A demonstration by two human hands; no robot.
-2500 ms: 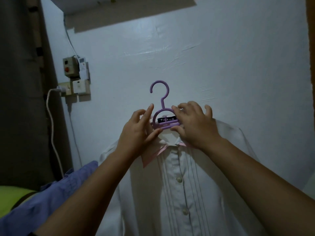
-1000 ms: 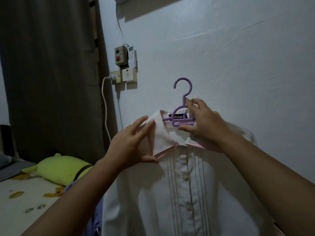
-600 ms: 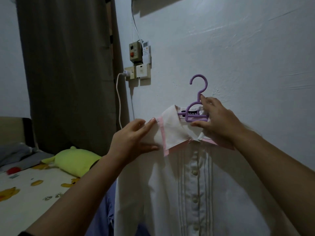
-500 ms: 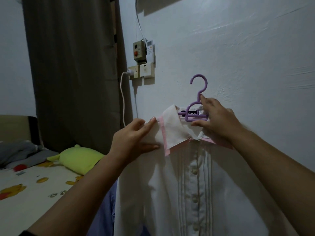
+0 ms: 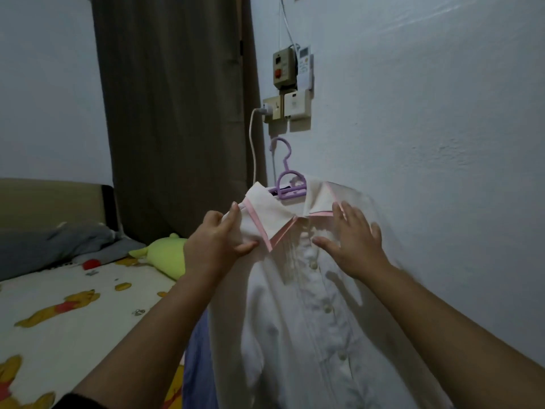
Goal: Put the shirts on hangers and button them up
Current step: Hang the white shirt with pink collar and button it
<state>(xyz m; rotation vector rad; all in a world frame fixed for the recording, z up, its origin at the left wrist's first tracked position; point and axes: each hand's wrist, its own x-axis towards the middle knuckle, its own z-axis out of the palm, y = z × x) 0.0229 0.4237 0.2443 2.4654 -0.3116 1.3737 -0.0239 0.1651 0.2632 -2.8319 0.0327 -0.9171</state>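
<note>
On the left side, a bed [image 5: 73, 314] lies under a soft sheet with yellow bear pictures. A gray pillow [image 5: 50, 246] and a squishy green plush toy [image 5: 165, 255] sit on it. Behind them hangs a long brown curtain [image 5: 174, 113] with deep folds.

Next comes the left hand [image 5: 216, 246]. Its thumb and fingers pinch the shirt cloth just under the left collar flap. A bit of blue cloth [image 5: 197, 349] peeks out below that arm.

The white shirt [image 5: 309, 320] hangs flat against the bumpy painted wall [image 5: 442, 143] on a thin purple plastic hanger [image 5: 287, 184] with a curly hook. The collar has pink edges, and round white buttons run down the front between thin pleats.

Above the hanger are boxy switches [image 5: 290, 87] and a white cord.

The right hand [image 5: 354, 243] is spread wide with straight fingers, holding nothing, by the right collar flap.
</note>
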